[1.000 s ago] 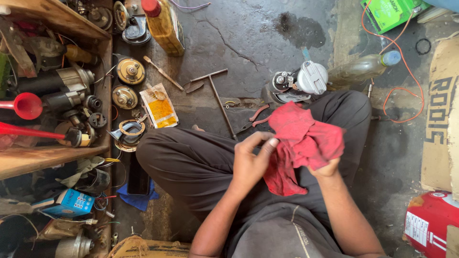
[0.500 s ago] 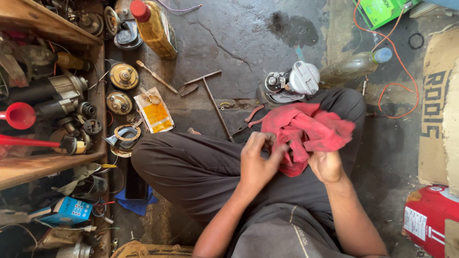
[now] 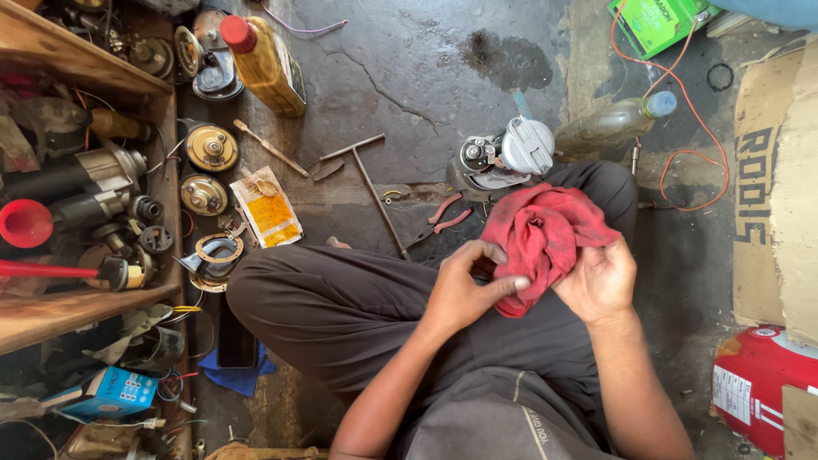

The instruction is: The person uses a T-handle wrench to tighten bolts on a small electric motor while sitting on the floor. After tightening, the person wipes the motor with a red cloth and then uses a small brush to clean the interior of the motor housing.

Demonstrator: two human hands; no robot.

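A crumpled red rag (image 3: 545, 238) is bunched over my lap, and both hands grip it. My left hand (image 3: 467, 285) pinches its lower left edge with thumb and fingers. My right hand (image 3: 601, 281) cups the rag from the right, palm up. I sit cross-legged in dark trousers on a stained concrete floor. A grey and silver starter motor (image 3: 504, 155) lies just beyond my knee, with red-handled pliers (image 3: 443, 220) beside it.
A T-handle wrench (image 3: 368, 183), a wooden-handled tool (image 3: 271, 147), a yellow packet (image 3: 267, 207) and an oil bottle (image 3: 266, 61) lie on the floor. Wooden shelves (image 3: 77, 170) at left hold motor parts. A plastic bottle (image 3: 615, 124), orange wire, cardboard (image 3: 777, 170) and a red can (image 3: 757, 388) are at right.
The rag has been gathered from a spread-out drape into a tighter bundle between my hands. My right hand has come up to cup it from the right.
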